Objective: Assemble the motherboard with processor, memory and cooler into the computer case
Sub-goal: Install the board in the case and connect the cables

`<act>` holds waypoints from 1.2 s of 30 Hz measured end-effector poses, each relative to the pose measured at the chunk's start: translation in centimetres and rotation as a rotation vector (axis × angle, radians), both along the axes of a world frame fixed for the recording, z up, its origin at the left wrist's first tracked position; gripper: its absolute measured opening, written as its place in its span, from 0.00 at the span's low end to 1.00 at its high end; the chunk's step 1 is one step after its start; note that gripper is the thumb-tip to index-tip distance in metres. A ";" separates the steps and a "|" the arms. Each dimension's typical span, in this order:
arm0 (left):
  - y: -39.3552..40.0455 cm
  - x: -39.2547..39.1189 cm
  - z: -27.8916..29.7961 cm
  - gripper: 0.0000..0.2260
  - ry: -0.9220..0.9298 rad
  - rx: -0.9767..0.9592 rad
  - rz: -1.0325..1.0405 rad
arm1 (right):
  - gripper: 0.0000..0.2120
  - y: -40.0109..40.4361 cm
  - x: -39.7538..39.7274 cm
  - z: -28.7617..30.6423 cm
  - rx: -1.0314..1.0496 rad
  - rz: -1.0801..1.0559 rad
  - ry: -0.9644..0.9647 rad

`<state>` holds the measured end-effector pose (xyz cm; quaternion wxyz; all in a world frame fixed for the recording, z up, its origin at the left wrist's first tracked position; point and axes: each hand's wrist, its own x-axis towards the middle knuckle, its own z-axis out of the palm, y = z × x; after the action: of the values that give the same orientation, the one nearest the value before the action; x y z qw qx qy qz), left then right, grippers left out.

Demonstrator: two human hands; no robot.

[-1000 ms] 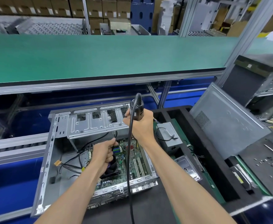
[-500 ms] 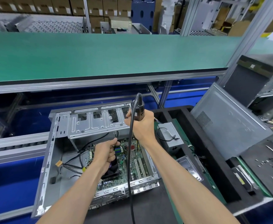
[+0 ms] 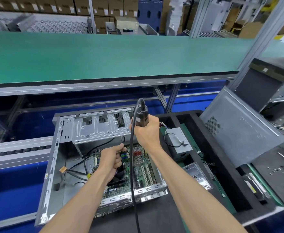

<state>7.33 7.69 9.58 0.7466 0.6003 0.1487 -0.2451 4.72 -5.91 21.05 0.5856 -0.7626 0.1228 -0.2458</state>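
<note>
Motherboard (image 3: 138,167) in open case (image 3: 57,158), green shelf (image 3: 104,56) above, right hand (image 3: 146,130) gripping screwdriver (image 3: 142,113), left hand (image 3: 111,159) pinching bit.

Two forearms enter from the lower edge of the head view, both bare from the frame edge to the wrist, with no sleeve or cuff in sight. The left hand (image 3: 111,159) and right hand (image 3: 147,131) are ungloved, and neither wrist carries a watch, strap or band. The visible fingers (image 3: 119,154) bear no rings, tape or markings.
</note>
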 end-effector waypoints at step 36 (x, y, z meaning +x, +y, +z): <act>0.5 -1.1 1.4 0.11 -0.001 0.012 -0.027 | 0.07 -1.1 0.8 -0.8 0.053 0.244 0.005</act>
<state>6.20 8.22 10.94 0.7398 0.6067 0.1417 -0.2539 5.51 -7.03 20.28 0.6308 -0.7567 0.0371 -0.1676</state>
